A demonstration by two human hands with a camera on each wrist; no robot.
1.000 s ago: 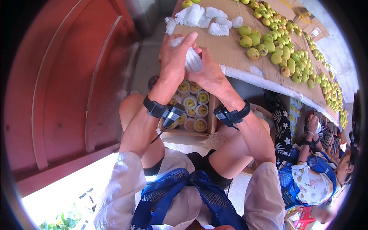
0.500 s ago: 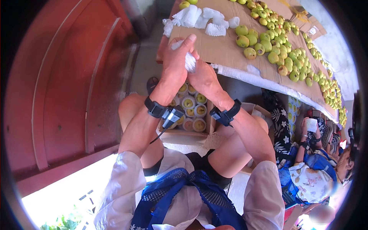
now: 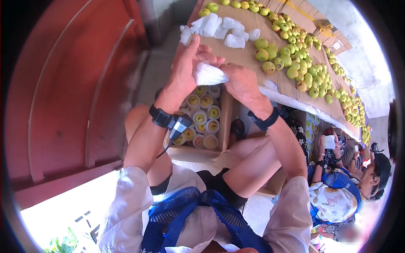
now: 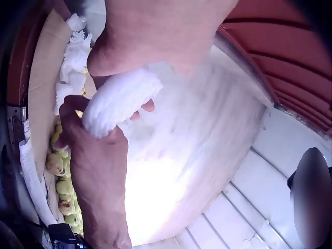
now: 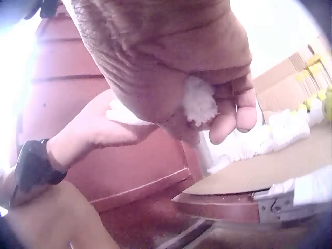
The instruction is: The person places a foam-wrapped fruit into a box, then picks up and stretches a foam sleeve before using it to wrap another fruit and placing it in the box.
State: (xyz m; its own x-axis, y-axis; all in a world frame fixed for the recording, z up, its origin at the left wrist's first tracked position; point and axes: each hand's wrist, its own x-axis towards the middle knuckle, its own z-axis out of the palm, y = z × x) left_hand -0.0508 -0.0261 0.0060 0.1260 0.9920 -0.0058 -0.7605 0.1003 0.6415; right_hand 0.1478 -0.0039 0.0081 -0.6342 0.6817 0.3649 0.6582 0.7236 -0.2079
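A white foam net sleeve (image 3: 209,75) lies between my two hands, over the near edge of the cardboard-covered table. My left hand (image 3: 184,69) holds it against the palm, thumb up and fingers bent behind it. At the sleeve's other end, my right hand (image 3: 244,82) pinches it. In the left wrist view the sleeve (image 4: 122,98) looks thick and rounded; its inside is hidden. A frilly end of the foam (image 5: 201,101) shows beside the right fingers in the right wrist view.
More foam sleeves (image 3: 209,24) lie on the table (image 3: 236,57), with many green apples (image 3: 291,61) spread to the right. Below my hands stands a box (image 3: 225,120) of sleeved apples (image 3: 200,116). A red door (image 3: 76,92) is at left. Another person (image 3: 337,189) sits at right.
The hands have moved apart a little, the right one shifting right, and more of the foam sleeve shows between them. The head view has turned slightly.
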